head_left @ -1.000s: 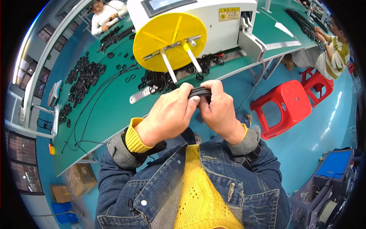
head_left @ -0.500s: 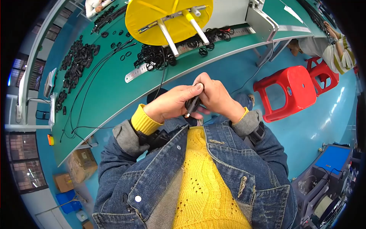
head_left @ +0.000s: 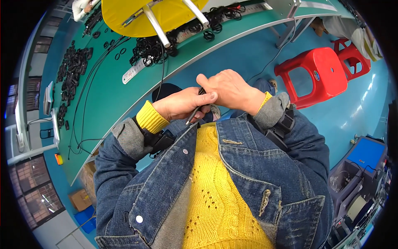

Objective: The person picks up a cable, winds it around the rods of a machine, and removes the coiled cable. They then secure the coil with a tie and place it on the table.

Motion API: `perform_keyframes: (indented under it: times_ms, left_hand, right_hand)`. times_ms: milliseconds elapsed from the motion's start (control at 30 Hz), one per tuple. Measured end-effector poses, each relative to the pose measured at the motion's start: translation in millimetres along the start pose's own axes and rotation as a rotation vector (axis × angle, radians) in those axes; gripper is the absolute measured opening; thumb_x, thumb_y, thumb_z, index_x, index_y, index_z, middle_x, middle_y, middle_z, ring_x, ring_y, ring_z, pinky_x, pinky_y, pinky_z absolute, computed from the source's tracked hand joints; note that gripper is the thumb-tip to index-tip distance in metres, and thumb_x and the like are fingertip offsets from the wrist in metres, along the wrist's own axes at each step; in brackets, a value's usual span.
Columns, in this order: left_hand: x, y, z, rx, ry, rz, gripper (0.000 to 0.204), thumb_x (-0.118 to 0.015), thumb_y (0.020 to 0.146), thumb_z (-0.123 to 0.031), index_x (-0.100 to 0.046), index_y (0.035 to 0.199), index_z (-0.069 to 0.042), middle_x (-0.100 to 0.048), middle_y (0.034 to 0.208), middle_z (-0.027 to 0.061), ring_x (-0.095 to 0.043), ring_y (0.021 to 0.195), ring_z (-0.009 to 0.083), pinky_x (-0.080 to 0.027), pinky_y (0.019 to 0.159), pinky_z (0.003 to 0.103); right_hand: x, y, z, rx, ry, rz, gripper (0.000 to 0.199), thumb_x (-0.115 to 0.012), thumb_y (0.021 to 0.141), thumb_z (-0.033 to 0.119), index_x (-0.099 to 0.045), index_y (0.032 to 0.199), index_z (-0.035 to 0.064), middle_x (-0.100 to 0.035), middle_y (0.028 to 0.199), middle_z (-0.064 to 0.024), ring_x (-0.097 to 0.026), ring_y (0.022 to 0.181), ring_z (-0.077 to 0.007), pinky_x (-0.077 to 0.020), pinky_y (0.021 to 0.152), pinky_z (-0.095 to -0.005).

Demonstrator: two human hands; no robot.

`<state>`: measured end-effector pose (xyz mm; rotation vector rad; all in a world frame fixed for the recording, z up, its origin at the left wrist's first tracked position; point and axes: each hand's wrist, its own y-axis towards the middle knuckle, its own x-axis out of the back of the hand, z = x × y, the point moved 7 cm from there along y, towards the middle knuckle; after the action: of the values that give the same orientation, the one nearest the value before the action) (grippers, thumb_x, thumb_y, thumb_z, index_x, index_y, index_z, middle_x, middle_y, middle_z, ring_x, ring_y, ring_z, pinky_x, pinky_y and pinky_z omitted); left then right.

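- brown cardboard boxes [head_left: 81,199] sit on the floor at the lower left, under the end of the green workbench [head_left: 112,97]; a flat blue crate [head_left: 85,219] lies just below them.
- a blue-topped bin [head_left: 367,153] stands at the right edge; two red plastic stools [head_left: 313,74] stand on the blue floor.
- a pale ruler [head_left: 133,73] lies on the bench beside a pile of black cable loops [head_left: 149,49], under a big yellow disc [head_left: 137,14].
- against half a second ago, the hands sit closer to the chest and lower in view, and the bench and yellow disc have slid toward the top edge.
- the left hand [head_left: 182,104] is closed, thumb pressed on a thin black cable [head_left: 193,114] that pokes down from between the hands.
- the right hand [head_left: 230,89] is curled over the cable's upper part, touching the left hand, above the yellow sweater [head_left: 215,191].
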<state>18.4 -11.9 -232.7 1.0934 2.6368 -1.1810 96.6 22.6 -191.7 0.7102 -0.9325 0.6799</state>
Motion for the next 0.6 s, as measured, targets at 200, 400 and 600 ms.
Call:
perform_keyframes:
  times_ms: [200,400,600]
  left_hand:
    - [3.1,6.4,-13.0,-0.309,0.121,-0.142,0.046,-0.056,0.085,-0.048,-0.053,0.07,-0.004,-0.051,0.055,0.003,-0.054,0.049,0.0089,-0.04,0.04,0.02]
    - [22.2,5.7,24.9,0.236,0.008,-0.012,0.039,-0.058,0.086,-0.04,-0.053,0.078,-0.002,-0.052,0.056,0.0033,-0.052,0.045,0.0097,-0.042,0.042,0.021]
    - [8.0,7.9,30.4,-0.052,0.123,0.105,0.038,-0.057,0.087,-0.037,-0.055,0.077,-0.001,-0.054,0.057,0.004,-0.052,0.043,0.0099,-0.041,0.039,0.019]
  right_hand:
    - [-16.4,-4.1,-20.1,-0.149,0.748,-0.351,0.017,-0.057,0.072,0.012,-0.048,0.083,0.0021,-0.057,0.057,-0.0141,-0.059,0.055,-0.0337,-0.0453,0.048,-0.0412]
    - [-35.2,-6.2,-14.6,-0.224,0.265,-0.151,0.016,-0.057,0.067,0.008,-0.053,0.079,-0.0017,-0.058,0.059,-0.0197,-0.061,0.06,-0.0353,-0.049,0.051,-0.0426]
    - [-41.9,1.3,-7.0,-0.099,0.205,-0.076,0.016,-0.056,0.068,0.008,-0.058,0.08,-0.0022,-0.061,0.063,-0.0179,-0.062,0.059,-0.0338,-0.0489,0.051,-0.039]
